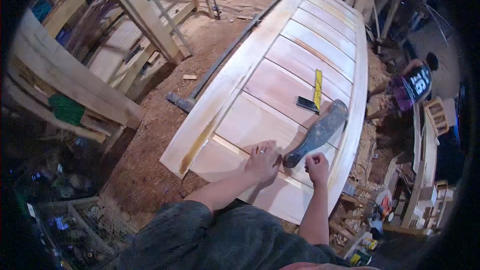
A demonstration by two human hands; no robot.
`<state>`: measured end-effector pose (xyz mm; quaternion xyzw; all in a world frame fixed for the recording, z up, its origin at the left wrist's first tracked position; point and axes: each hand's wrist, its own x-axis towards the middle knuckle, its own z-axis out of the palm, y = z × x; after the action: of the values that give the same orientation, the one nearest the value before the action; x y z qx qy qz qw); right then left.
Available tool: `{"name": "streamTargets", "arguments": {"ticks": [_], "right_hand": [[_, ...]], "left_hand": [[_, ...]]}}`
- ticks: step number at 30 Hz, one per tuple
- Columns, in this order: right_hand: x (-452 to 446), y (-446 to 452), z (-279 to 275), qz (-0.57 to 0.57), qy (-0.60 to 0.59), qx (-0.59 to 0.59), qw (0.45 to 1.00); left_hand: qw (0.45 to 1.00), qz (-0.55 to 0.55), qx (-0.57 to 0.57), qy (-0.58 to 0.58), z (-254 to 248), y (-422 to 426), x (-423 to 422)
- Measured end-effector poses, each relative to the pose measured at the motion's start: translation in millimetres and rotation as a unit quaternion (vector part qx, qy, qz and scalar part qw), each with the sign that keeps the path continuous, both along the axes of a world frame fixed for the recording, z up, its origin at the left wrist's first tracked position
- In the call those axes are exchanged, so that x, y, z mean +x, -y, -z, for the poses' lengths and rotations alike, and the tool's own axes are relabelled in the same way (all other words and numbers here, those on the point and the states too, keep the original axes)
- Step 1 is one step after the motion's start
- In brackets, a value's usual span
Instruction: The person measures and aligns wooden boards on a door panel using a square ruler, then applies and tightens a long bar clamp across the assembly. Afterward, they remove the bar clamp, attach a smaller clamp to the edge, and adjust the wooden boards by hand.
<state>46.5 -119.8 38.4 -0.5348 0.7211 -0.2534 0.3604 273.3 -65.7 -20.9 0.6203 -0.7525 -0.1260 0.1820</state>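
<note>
My left hand (264, 161), a ring on one finger, rests on the pale wooden panel (265, 115) with its fingers laid over the boards. My right hand (317, 169) is closed above the panel's near right part; whatever its fingers may hold cannot be made out. Between and just beyond my hands lies a dark, worn, club-shaped tool (320, 132), its narrow end close to both hands. A try square (317, 92) with a yellow blade and black stock lies on the boards past it.
Sawdust covers the ground (145, 165) to the left, where a long dark bar (225, 57) runs beside the panel. Timber framing (135, 10) stands at upper left. A person (412, 85) in a numbered shirt is at right, near more lumber (417, 170) and clutter.
</note>
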Motion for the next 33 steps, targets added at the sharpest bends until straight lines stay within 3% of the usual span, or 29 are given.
{"name": "streamTargets", "arguments": {"ticks": [2,5,8,13,15,16,17,18,19,21,24,28,30,33], "right_hand": [[0,-19,-40,-0.009,-0.081,-0.095,0.992],[-5,-55,-65,-0.021,-0.006,-0.112,0.993],[-16,-113,-39,-0.065,-0.028,-0.103,0.992],[-33,-260,-8,-0.070,0.026,0.000,0.997],[-51,-323,10,-0.022,0.052,0.022,0.998],[-62,-354,18,0.018,0.054,0.019,0.998],[-71,-386,28,0.066,0.055,0.015,0.996],[-85,-414,37,0.097,0.059,0.036,0.993],[-97,-440,38,0.141,0.033,0.051,0.988],[-117,-478,34,0.194,-0.011,0.084,0.977],[-140,-511,18,0.249,-0.100,0.051,0.962],[-157,-505,-9,0.284,-0.089,0.016,0.955],[-153,-499,-4,0.289,-0.118,0.015,0.950],[-131,-466,-3,0.197,-0.133,0.032,0.971]], "left_hand": [[0.999,-0.013,-0.052,0.002,15,-3,-5],[0.999,0.002,-0.025,0.040,-21,-11,2],[0.998,0.001,-0.048,-0.042,-1,-10,0],[0.995,0.096,0.032,0.002,4,-27,-1],[0.988,0.131,0.056,0.064,-11,-39,-8],[0.993,0.112,-0.027,-0.017,25,-45,-4],[0.994,0.103,-0.020,0.005,-12,-63,-16],[0.974,0.181,-0.100,0.092,38,-53,-2],[0.991,0.101,-0.083,-0.005,22,-69,-17],[0.987,0.076,-0.130,0.050,51,-56,-18],[0.990,0.050,-0.058,0.116,1,-72,-43],[0.986,0.113,-0.064,0.108,12,-65,-29],[0.989,0.078,-0.100,0.077,14,-68,-32],[0.995,0.085,-0.015,0.059,16,-63,-25]]}}
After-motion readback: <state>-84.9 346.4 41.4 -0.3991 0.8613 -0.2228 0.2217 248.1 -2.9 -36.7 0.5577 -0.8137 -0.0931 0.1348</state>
